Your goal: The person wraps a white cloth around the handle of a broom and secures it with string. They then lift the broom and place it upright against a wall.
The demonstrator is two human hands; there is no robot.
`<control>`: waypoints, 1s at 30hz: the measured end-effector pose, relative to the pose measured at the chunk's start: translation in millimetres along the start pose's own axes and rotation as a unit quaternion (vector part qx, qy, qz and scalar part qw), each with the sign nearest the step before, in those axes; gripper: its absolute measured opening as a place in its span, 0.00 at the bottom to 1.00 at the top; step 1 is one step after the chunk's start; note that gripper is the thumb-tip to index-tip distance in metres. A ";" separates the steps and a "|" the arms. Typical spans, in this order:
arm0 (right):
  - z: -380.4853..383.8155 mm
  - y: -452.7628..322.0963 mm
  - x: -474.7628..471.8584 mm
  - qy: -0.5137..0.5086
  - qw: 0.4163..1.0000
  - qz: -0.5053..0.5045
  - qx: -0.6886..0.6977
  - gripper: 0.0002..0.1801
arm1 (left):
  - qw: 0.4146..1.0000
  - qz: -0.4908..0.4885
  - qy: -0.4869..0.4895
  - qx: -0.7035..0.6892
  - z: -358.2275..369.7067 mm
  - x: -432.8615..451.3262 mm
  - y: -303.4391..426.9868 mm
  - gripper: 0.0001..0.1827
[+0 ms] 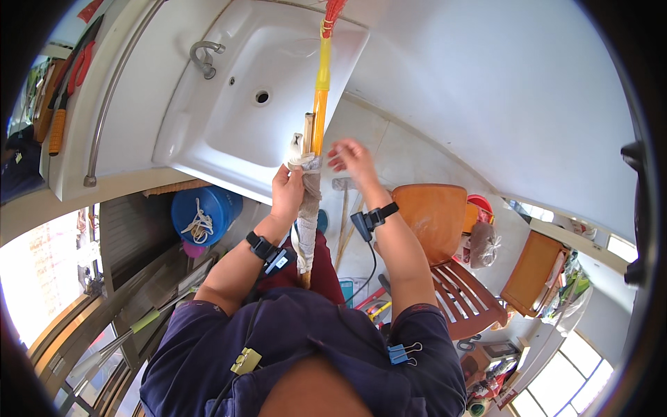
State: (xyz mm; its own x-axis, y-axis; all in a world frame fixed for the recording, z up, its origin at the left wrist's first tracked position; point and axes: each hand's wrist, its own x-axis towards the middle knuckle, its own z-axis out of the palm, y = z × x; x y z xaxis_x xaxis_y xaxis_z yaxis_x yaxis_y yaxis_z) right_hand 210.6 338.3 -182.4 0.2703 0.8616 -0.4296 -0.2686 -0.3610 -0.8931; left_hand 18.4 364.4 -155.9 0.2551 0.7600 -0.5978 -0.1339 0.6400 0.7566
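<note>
A broom with red bristles (pixel 332 15) and a yellow handle (pixel 320 120) stretches away from me, its head past the washbasin's right side. Beside the handle lies a wooden stick (pixel 308 133), and a grey-white cloth strip (pixel 308 229) is wound around the joined shafts. My left hand (pixel 288 190) pinches the wrapping near its upper end, where a loose white cloth end (pixel 296 148) sticks up. To the right of the shaft is my right hand (pixel 351 160), slightly blurred, fingers loosely bent and apart, nothing visible in it.
The white washbasin (pixel 229 120) with a metal tap (pixel 206 57) lies ahead. At left stands a blue bucket (pixel 221 208) holding white cord (pixel 199 224). A brown chair (pixel 432 224) is close on my right. Pliers (pixel 81 68) hang by the left wall.
</note>
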 end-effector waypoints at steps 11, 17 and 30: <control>55.6 31.6 27.3 -0.255 0.920 0.230 0.188 0.25 | 0.955 -0.268 -0.012 -0.128 -10.4 -10.4 43.7 0.12; 65.1 41.9 13.4 -0.270 0.904 0.270 0.191 0.29 | 0.927 -0.337 -0.088 -0.137 -14.5 -13.7 42.4 0.15; 88.9 27.5 -48.9 0.130 0.841 0.227 0.474 0.06 | 0.898 -0.373 -0.129 0.193 -31.1 -19.5 81.6 0.16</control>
State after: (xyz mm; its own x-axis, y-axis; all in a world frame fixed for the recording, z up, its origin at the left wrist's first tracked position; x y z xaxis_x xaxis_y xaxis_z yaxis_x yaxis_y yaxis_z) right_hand 107.8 318.0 -174.0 0.1009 0.5611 -0.8216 -0.9817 -0.0781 -0.1738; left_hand -27.3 405.4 -90.7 0.3555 0.0518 -0.9332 0.4967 0.8353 0.2356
